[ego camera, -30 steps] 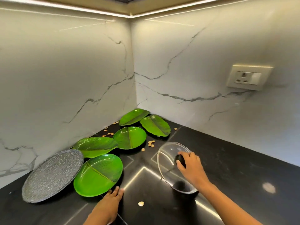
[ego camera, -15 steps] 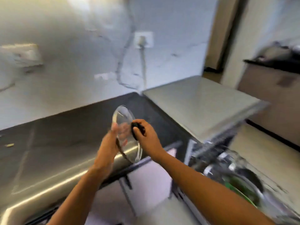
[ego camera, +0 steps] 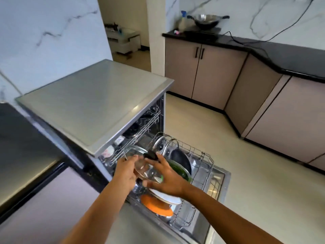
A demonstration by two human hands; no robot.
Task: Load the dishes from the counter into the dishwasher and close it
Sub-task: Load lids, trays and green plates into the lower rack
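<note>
A round glass lid [ego camera: 140, 160] with a black knob [ego camera: 150, 155] hangs over the pulled-out lower rack [ego camera: 202, 166] of the open dishwasher [ego camera: 98, 106]. My left hand [ego camera: 125, 172] grips the lid's rim on the left side. My right hand [ego camera: 167, 176] holds it from the right, fingers spread by the knob. In the rack stand another glass lid [ego camera: 164, 143], a dark pan [ego camera: 181, 159], a green plate [ego camera: 177, 169], a white plate [ego camera: 165, 197] and an orange plate [ego camera: 156, 206].
The dishwasher door [ego camera: 216, 187] lies open towards the floor. A black counter [ego camera: 22, 148] runs at the left. Beige cabinets [ego camera: 211, 74] line the far wall, with a wok [ego camera: 206, 20] on a cooktop. Pale floor [ego camera: 246, 173] lies to the right.
I have turned from the counter corner to the dishwasher. The lid left the counter in my right hand, my left hand joined it, and it now hangs over the lower rack.
</note>
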